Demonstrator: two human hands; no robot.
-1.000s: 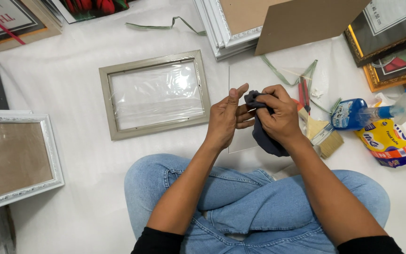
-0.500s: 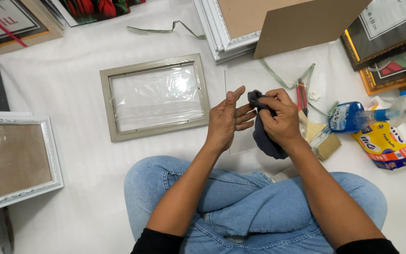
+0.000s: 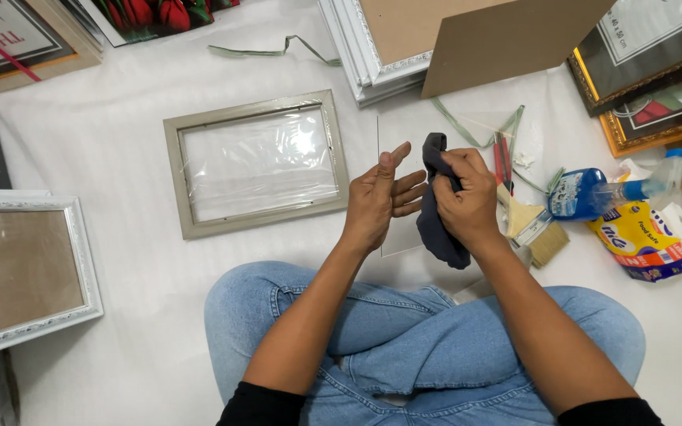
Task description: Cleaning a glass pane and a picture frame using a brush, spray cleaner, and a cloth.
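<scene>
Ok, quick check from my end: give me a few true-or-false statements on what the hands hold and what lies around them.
1. The right hand grips a dark cloth. True.
2. The left hand holds a paintbrush. False: it is flat against a clear glass pane, and the paintbrush lies on the floor to the right.
3. The grey frame lies left of the hands. True.
4. The blue spray bottle stands upright. False: it lies on its side.
5. The grey frame rests on the person's lap. False: it lies on the white sheet, beyond the knees.
</scene>
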